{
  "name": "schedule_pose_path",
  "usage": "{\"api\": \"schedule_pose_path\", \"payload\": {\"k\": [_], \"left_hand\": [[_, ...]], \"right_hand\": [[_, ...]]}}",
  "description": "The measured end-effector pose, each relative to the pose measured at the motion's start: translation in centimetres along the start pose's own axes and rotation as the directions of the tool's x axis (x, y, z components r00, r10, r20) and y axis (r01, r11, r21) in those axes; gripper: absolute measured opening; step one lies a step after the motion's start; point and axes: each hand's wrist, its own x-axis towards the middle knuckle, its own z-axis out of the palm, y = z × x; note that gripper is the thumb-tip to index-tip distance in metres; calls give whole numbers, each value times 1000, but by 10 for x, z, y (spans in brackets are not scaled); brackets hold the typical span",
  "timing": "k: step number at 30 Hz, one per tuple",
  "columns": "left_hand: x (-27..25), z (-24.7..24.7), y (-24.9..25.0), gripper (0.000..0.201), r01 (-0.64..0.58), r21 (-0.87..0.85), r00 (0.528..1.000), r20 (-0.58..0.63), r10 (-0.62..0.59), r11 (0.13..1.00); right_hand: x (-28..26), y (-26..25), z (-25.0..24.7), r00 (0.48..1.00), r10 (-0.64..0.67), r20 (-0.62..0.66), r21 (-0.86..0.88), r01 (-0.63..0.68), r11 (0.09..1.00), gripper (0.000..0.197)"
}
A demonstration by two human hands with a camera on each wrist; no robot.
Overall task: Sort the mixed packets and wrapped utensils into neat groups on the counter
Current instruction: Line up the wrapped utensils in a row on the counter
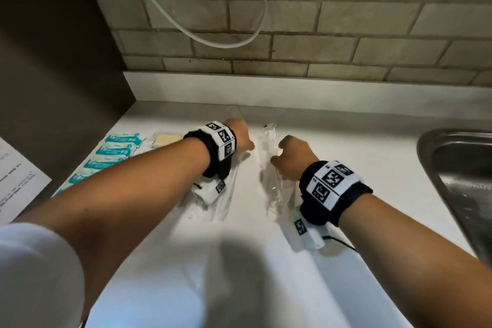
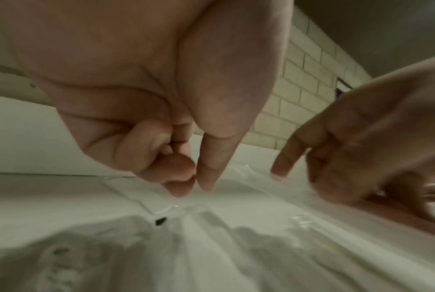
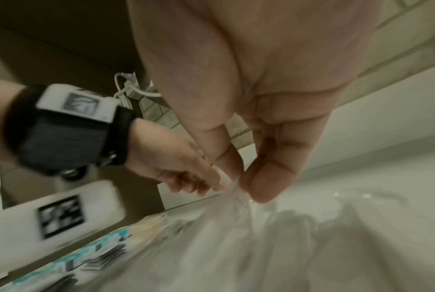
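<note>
Between my two hands a clear-wrapped utensil (image 1: pixel 269 138) lies lengthwise on the white counter (image 1: pixel 346 146). My right hand (image 3: pixel 243 183) pinches its plastic (image 3: pixel 236 207) between thumb and forefinger and lifts it into a peak. My left hand (image 3: pixel 216 185) has its fingers curled, and its fingertips meet on the same plastic right beside that pinch. In the left wrist view the left hand (image 2: pixel 199 185) hovers low over more clear wrappers (image 2: pixel 141 197). Another clear-wrapped utensil (image 1: pixel 226 200) lies under my left wrist. Several teal packets (image 1: pixel 119 150) form a row at the left, with a pale yellow packet (image 1: pixel 166 140) behind them.
A steel sink (image 1: pixel 458 173) opens at the right edge of the counter. A printed paper sheet (image 1: pixel 16 178) lies at the far left beside a dark cabinet wall. A tiled wall with a hanging white cable (image 1: pixel 213 40) closes the back.
</note>
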Motion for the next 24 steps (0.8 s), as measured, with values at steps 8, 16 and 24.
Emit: {"api": "schedule_pose_path", "payload": {"k": [8,16,24], "left_hand": [[63,15,-12,45,-69,86,998,14,68,994],[76,26,-10,45,-48,93,999,-17,50,994],[54,22,-18,26,-22,-38,992,-129,17,999]], "right_hand": [[7,-3,41,990,-10,142,-63,20,998,39],[12,-1,54,987,-41,157,-158,66,985,33],[13,0,52,988,-41,152,-143,63,988,29]]}}
